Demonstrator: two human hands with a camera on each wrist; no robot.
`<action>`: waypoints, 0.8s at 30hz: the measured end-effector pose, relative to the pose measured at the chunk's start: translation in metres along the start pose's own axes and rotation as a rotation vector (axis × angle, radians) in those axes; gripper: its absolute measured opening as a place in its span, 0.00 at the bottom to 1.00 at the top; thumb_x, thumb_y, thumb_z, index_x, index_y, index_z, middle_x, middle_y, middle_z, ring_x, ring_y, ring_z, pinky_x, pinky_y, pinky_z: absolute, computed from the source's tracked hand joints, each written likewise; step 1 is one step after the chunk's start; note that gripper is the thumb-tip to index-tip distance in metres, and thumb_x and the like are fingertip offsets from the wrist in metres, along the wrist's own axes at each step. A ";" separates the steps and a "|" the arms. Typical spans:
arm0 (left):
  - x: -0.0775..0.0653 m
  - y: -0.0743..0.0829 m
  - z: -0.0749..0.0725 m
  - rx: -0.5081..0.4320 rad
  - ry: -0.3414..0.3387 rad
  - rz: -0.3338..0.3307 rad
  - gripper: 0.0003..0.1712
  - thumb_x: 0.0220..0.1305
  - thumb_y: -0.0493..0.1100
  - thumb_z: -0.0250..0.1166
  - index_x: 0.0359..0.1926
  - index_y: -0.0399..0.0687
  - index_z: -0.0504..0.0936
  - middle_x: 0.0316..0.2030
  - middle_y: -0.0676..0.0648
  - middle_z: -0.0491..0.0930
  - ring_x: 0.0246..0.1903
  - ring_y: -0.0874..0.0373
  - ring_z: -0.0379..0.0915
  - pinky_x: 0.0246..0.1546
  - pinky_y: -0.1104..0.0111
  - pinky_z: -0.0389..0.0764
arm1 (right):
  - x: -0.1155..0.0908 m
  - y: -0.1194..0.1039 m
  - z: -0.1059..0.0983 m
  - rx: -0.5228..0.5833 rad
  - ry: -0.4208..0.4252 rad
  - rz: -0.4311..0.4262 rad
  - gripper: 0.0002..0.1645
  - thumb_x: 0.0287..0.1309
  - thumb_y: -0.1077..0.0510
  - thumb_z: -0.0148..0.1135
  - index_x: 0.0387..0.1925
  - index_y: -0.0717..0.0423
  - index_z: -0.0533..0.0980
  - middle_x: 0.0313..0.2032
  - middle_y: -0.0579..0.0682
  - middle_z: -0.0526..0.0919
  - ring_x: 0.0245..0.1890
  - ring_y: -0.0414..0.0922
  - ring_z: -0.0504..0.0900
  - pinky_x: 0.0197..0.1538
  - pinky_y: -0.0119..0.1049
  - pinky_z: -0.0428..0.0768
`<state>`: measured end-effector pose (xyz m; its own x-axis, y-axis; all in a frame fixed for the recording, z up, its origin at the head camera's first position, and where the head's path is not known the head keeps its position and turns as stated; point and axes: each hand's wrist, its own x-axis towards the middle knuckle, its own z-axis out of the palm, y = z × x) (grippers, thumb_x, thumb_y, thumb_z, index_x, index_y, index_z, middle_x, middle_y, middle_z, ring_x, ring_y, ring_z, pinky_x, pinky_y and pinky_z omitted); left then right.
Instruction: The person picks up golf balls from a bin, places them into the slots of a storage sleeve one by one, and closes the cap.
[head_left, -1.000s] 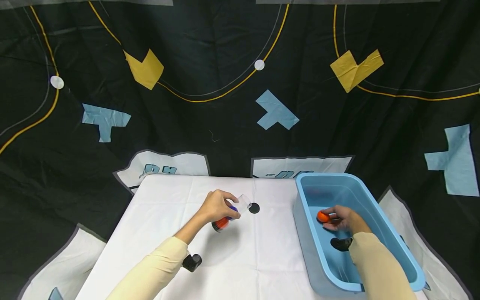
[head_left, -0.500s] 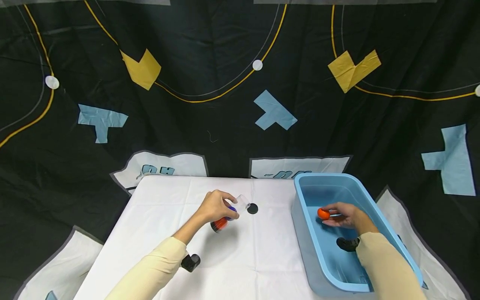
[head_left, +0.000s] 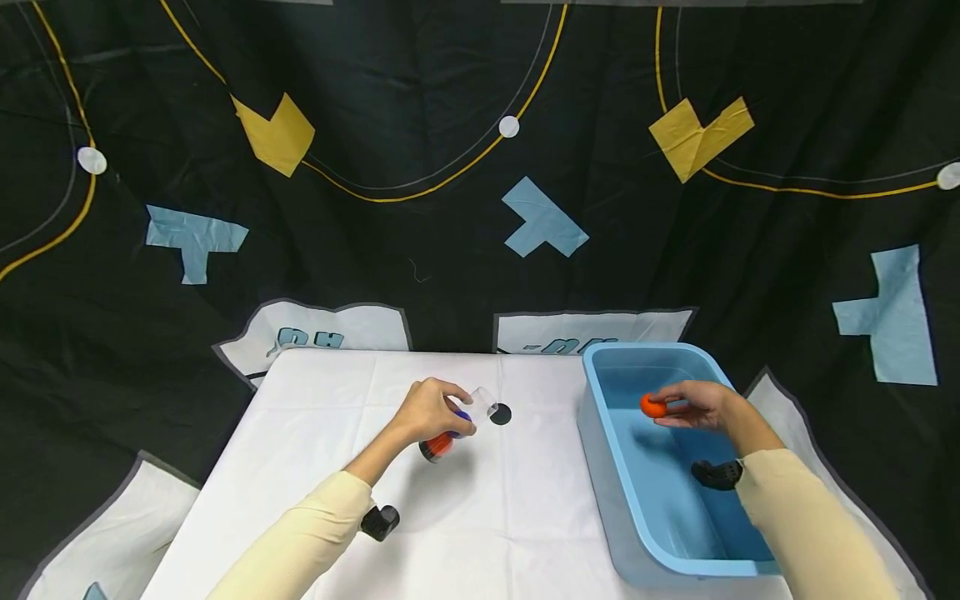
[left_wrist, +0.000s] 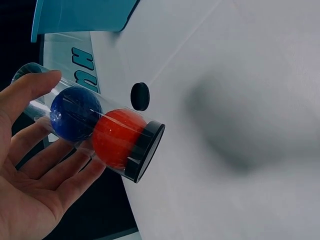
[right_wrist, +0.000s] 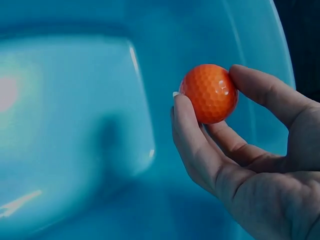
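Observation:
My left hand grips a clear plastic tube above the white table, tilted, with its free end towards the bin. Inside it sit a blue ball and an orange-red ball, the latter against a black end cap. A loose black cap lies on the table just past the tube's free end. Over at the blue bin, my right hand pinches an orange golf ball between thumb and fingers, held above the bin floor.
The bin stands at the table's right side, its tall walls around the right hand. A black wrist camera hangs under the left sleeve, another at the right. A black curtain hangs behind the white table.
My right hand has lifted the golf ball up off the bin floor, moving towards the back of the bin. The left hand keeps holding the tube in about the same spot.

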<state>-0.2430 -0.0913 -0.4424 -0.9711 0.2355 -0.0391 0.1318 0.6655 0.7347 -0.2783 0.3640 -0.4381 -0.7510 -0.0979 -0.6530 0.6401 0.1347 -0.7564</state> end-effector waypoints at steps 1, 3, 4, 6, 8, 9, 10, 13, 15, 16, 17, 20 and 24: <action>0.000 0.000 0.000 0.001 -0.001 0.000 0.21 0.41 0.44 0.84 0.40 0.48 0.90 0.32 0.45 0.90 0.33 0.56 0.85 0.32 0.68 0.84 | -0.003 -0.004 0.001 -0.012 0.004 -0.002 0.31 0.68 0.62 0.63 0.64 0.69 0.61 0.41 0.60 0.83 0.37 0.55 0.91 0.51 0.42 0.85; 0.000 0.001 0.001 0.000 -0.006 0.003 0.22 0.41 0.44 0.84 0.41 0.48 0.90 0.32 0.45 0.90 0.33 0.56 0.85 0.32 0.68 0.84 | -0.009 -0.011 0.002 -0.041 0.000 -0.004 0.31 0.68 0.61 0.62 0.65 0.68 0.61 0.42 0.60 0.83 0.38 0.54 0.91 0.51 0.41 0.85; 0.000 0.001 0.001 -0.002 -0.010 0.006 0.22 0.40 0.44 0.84 0.41 0.48 0.90 0.32 0.45 0.90 0.33 0.55 0.85 0.33 0.68 0.84 | -0.011 -0.015 0.003 -0.052 -0.006 -0.002 0.32 0.68 0.60 0.62 0.65 0.68 0.60 0.42 0.60 0.83 0.38 0.54 0.91 0.51 0.40 0.85; 0.000 0.002 0.002 -0.005 -0.016 0.011 0.22 0.40 0.44 0.84 0.41 0.47 0.90 0.32 0.44 0.90 0.33 0.55 0.86 0.33 0.68 0.85 | -0.017 -0.023 0.006 -0.068 -0.021 0.005 0.33 0.69 0.60 0.61 0.67 0.68 0.58 0.42 0.60 0.83 0.38 0.52 0.91 0.51 0.38 0.85; 0.000 0.002 0.003 -0.009 -0.022 0.014 0.22 0.40 0.44 0.83 0.41 0.47 0.90 0.33 0.44 0.90 0.33 0.55 0.86 0.33 0.67 0.85 | -0.021 -0.030 0.009 -0.090 -0.043 0.001 0.35 0.70 0.59 0.60 0.69 0.68 0.55 0.42 0.60 0.83 0.38 0.51 0.90 0.52 0.38 0.84; 0.000 0.002 0.003 -0.010 -0.024 0.015 0.23 0.41 0.44 0.83 0.42 0.47 0.90 0.33 0.44 0.90 0.32 0.54 0.87 0.34 0.67 0.86 | -0.023 -0.033 0.011 -0.099 -0.046 0.000 0.35 0.70 0.59 0.60 0.69 0.67 0.54 0.43 0.60 0.84 0.38 0.50 0.90 0.52 0.38 0.84; 0.000 0.002 0.004 -0.012 -0.025 0.015 0.22 0.41 0.44 0.83 0.41 0.48 0.90 0.33 0.44 0.90 0.32 0.55 0.87 0.34 0.67 0.86 | -0.025 -0.037 0.013 -0.108 -0.056 -0.006 0.36 0.70 0.59 0.60 0.69 0.67 0.54 0.43 0.59 0.83 0.39 0.49 0.90 0.53 0.38 0.84; 0.002 0.003 0.005 -0.018 -0.029 0.016 0.22 0.41 0.43 0.84 0.42 0.48 0.90 0.34 0.44 0.90 0.32 0.55 0.87 0.34 0.66 0.86 | -0.031 -0.047 0.019 -0.153 -0.067 -0.036 0.35 0.70 0.58 0.60 0.68 0.67 0.56 0.44 0.58 0.83 0.40 0.48 0.89 0.53 0.38 0.84; 0.002 0.004 0.005 -0.022 -0.030 0.016 0.22 0.41 0.43 0.84 0.42 0.48 0.90 0.34 0.44 0.90 0.32 0.55 0.87 0.35 0.66 0.86 | -0.035 -0.054 0.023 -0.191 -0.070 -0.060 0.32 0.70 0.58 0.61 0.66 0.67 0.60 0.44 0.57 0.83 0.40 0.48 0.89 0.52 0.38 0.85; 0.002 0.004 0.005 -0.023 -0.030 0.017 0.22 0.41 0.43 0.84 0.42 0.47 0.90 0.33 0.44 0.90 0.32 0.55 0.87 0.35 0.66 0.86 | -0.037 -0.058 0.026 -0.206 -0.071 -0.072 0.30 0.69 0.58 0.61 0.64 0.67 0.61 0.44 0.57 0.83 0.40 0.48 0.88 0.52 0.37 0.85; 0.003 0.005 0.005 -0.022 -0.030 0.019 0.23 0.41 0.43 0.84 0.42 0.47 0.90 0.33 0.44 0.90 0.32 0.55 0.87 0.35 0.66 0.86 | -0.039 -0.061 0.029 -0.224 -0.073 -0.083 0.29 0.69 0.58 0.61 0.63 0.67 0.63 0.44 0.56 0.84 0.41 0.48 0.88 0.51 0.37 0.85; 0.004 0.006 0.006 -0.014 -0.027 0.019 0.23 0.40 0.43 0.84 0.42 0.46 0.90 0.33 0.44 0.90 0.33 0.55 0.86 0.35 0.66 0.86 | -0.045 -0.071 0.041 -0.261 -0.089 -0.102 0.26 0.69 0.58 0.61 0.61 0.68 0.66 0.44 0.55 0.84 0.42 0.48 0.87 0.53 0.37 0.85; 0.005 0.008 0.007 -0.007 -0.025 0.016 0.23 0.40 0.44 0.84 0.42 0.47 0.90 0.33 0.45 0.90 0.32 0.55 0.86 0.34 0.66 0.86 | -0.051 -0.084 0.060 -0.293 -0.131 -0.112 0.28 0.69 0.58 0.61 0.62 0.70 0.65 0.46 0.57 0.83 0.42 0.47 0.87 0.53 0.37 0.85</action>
<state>-0.2456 -0.0802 -0.4415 -0.9634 0.2642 -0.0442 0.1460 0.6562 0.7404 -0.2840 0.2982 -0.3442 -0.7750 -0.2511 -0.5800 0.4664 0.3921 -0.7929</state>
